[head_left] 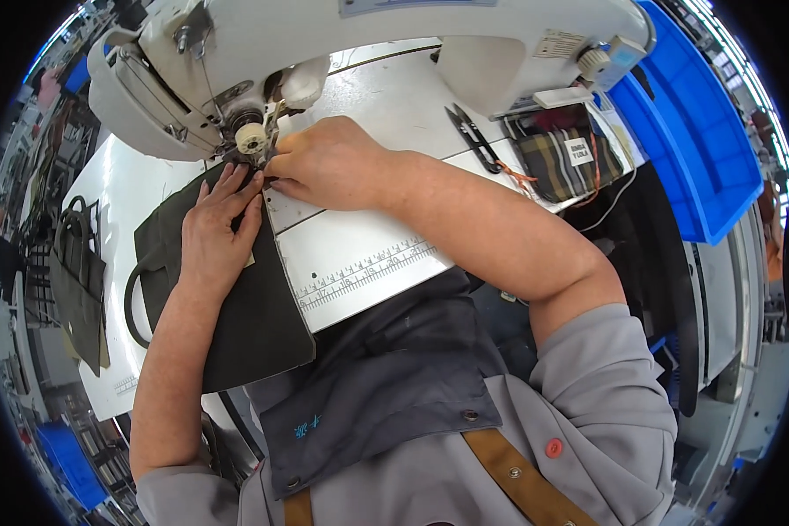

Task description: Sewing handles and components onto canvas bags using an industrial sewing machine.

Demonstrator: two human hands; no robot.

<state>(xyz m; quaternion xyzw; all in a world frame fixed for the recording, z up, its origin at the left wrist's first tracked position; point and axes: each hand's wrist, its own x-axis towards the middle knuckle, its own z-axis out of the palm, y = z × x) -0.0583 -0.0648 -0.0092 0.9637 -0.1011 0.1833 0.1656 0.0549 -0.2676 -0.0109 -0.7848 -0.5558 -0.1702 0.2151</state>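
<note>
My left hand (219, 232) lies flat, fingers together, on a dark olive fabric piece (254, 324) with a looped handle, pressing it onto the white sewing table (359, 263). My right hand (324, 162) sits at the needle area of the white sewing machine (263, 53), fingertips pinching the fabric's edge just beside the presser foot (252, 140). The needle itself is hidden behind the machine head and my fingers.
Black thread snips (475, 138) lie on the table to the right, next to a plaid fabric pouch (565, 158). A blue plastic bin (693, 131) stands at the far right. Finished olive bags (79, 280) hang at the left. A ruler strip (368, 267) marks the table.
</note>
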